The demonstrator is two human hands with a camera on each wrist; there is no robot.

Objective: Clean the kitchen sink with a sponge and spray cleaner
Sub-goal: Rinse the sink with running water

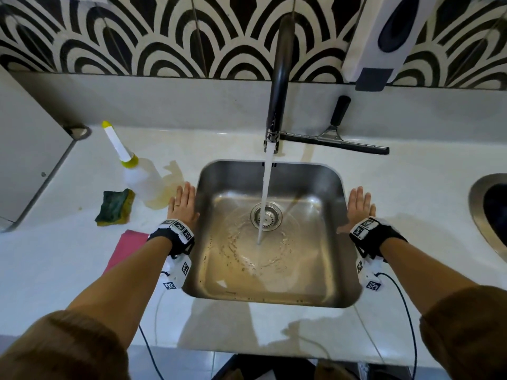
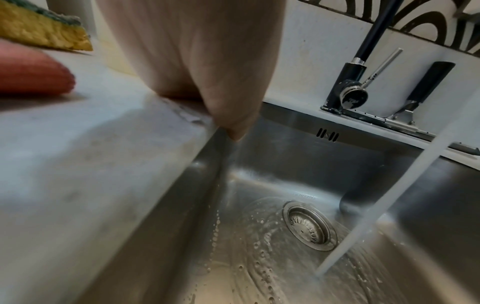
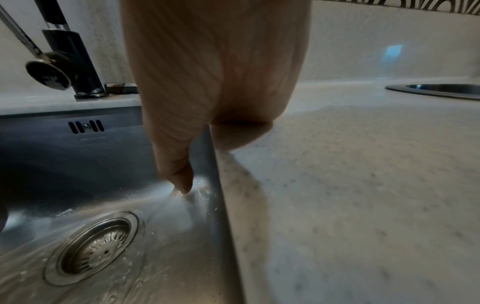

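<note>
A steel sink (image 1: 329, 275) is set into the white counter, and water runs from the black tap (image 1: 278, 86) onto its floor beside the drain (image 1: 266, 216). My left hand (image 1: 183, 202) lies flat on the counter at the sink's left rim, thumb over the edge (image 2: 233, 123). My right hand (image 1: 360, 205) lies flat at the right rim, its thumb (image 3: 176, 160) hanging into the basin. Both hold nothing. A green and yellow sponge (image 1: 115, 207) and a clear bottle with a yellow nozzle (image 1: 137, 174) stand left of my left hand.
A pink cloth (image 1: 126, 248) lies under my left forearm. A squeegee (image 1: 334, 138) lies behind the sink. A soap dispenser (image 1: 384, 37) hangs on the patterned wall. A second steel basin (image 1: 477, 212) sits at the far right. A yellowish puddle (image 1: 167, 187) surrounds the bottle.
</note>
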